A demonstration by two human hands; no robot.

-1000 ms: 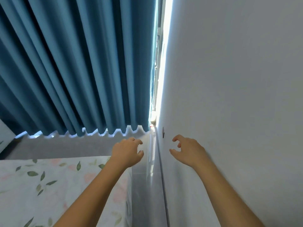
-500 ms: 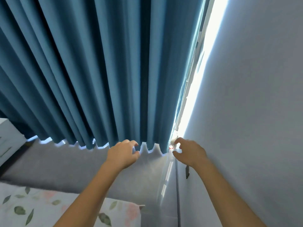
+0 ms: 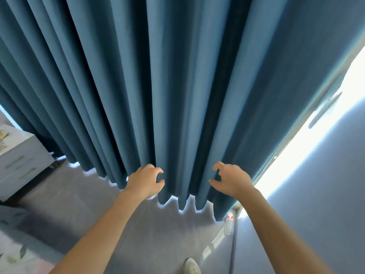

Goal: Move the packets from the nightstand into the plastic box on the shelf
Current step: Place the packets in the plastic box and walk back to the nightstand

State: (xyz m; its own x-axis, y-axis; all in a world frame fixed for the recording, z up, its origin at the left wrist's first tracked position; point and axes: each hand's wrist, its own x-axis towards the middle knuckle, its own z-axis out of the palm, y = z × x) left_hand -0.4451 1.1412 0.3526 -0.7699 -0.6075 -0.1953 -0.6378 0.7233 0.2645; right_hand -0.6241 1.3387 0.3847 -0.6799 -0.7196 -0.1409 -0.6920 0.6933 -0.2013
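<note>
At far left, the nightstand (image 3: 18, 155) carries blurry packets (image 3: 3, 135): probably light, crinkly, best pinched at an edge. Our left hand (image 3: 146, 181) and right hand (image 3: 232, 179) hang loosely curled, empty, before the curtain (image 3: 177, 86).

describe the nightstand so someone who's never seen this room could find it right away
Start at the big blue curtain filling the view and follow its hem left. The nightstand stands at the left edge: the only pale boxy piece, with slim bar handles on its drawers.

Head camera, looking forward and down, close to blue curtain (image 3: 177, 86), floor (image 3: 158, 230) below
</note>
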